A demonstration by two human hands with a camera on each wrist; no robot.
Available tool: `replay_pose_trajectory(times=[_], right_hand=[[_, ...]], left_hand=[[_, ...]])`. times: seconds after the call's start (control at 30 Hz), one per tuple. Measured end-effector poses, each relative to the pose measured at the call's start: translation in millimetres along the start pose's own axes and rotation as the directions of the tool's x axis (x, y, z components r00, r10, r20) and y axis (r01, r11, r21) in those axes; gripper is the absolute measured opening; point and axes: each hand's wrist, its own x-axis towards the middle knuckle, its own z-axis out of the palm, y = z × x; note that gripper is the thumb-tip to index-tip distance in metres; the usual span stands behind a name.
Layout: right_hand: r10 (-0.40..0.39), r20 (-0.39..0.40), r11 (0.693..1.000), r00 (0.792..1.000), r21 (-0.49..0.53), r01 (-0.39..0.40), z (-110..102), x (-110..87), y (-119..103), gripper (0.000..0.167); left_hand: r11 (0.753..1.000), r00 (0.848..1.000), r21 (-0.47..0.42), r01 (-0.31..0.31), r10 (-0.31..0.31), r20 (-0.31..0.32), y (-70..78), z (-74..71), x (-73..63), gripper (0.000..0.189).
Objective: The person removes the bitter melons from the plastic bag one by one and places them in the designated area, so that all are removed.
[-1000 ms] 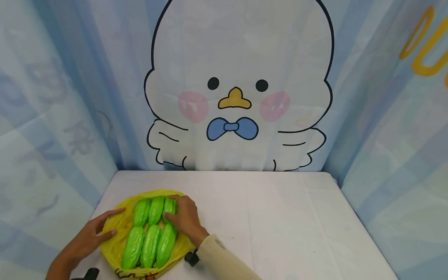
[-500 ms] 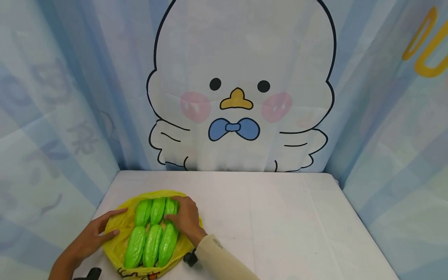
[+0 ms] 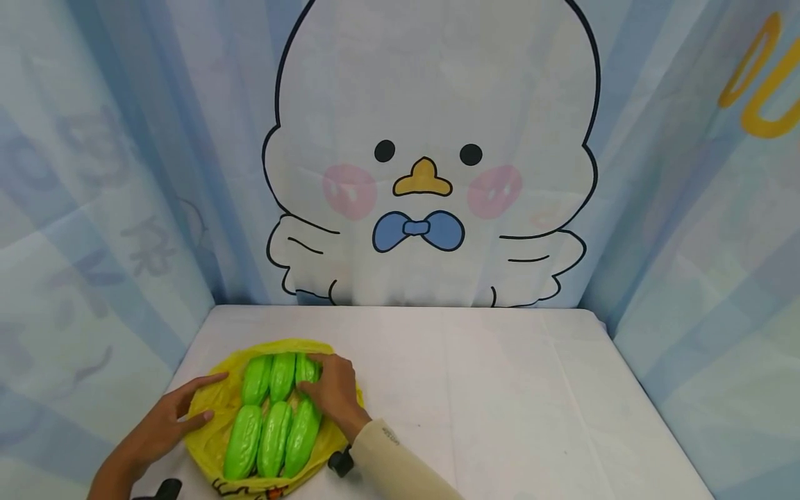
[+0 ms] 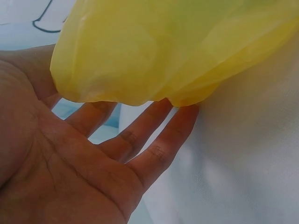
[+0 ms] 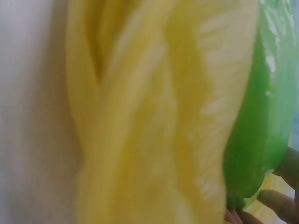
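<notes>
On the table [image 3: 500,403], at near left, lies the yellow bag [image 3: 209,444] holding six green pieces [image 3: 273,439]; the left hand [image 3: 156,423] spreads its fingers at the bag's left edge; the right hand [image 3: 336,387] pinches the far right piece; wide room extends rightward.

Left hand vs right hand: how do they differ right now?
Contact: the left hand is at the left side of the yellow bag; the right hand grips the rightmost far-row green piece.
Pose: the left hand's fingers are spread; the right hand's are curled.
Sleeve: none shows by the left hand; a beige sleeve meets the right hand's wrist.
Shared: both are at the bag.
</notes>
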Motion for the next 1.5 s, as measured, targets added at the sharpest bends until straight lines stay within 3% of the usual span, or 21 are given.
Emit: replay_pose_trajectory(times=[0.3, 0.63, 1.13, 1.5], right_hand=[[-0.010, -0.008, 0.999, 1.000, 0.053, 0.010, -6, -4.0, -3, 0.051], [0.100, 0.052, 0.978, 0.994, 0.180, -0.107, -17, -11.1, -11, 0.052], [0.144, 0.070, 0.951, 0.987, 0.267, -0.157, -31, -19.2, -16, 0.051], [0.113, 0.105, 0.946, 0.988, 0.292, -0.139, -40, -32.3, -21, 0.052]], left_hand=[[1.000, 0.999, 0.018, -0.021, 0.021, -0.023, 0.0, 1.5, -1.4, 0.055], [0.998, 1.000, 0.055, 0.008, -0.007, -0.016, 2.3, 1.5, -3.8, 0.058], [0.998, 1.000, 0.061, -0.007, 0.009, -0.024, 4.6, 3.9, -2.9, 0.058], [0.997, 1.000, 0.077, 0.009, -0.007, -0.028, 7.3, 3.6, -6.2, 0.058]])
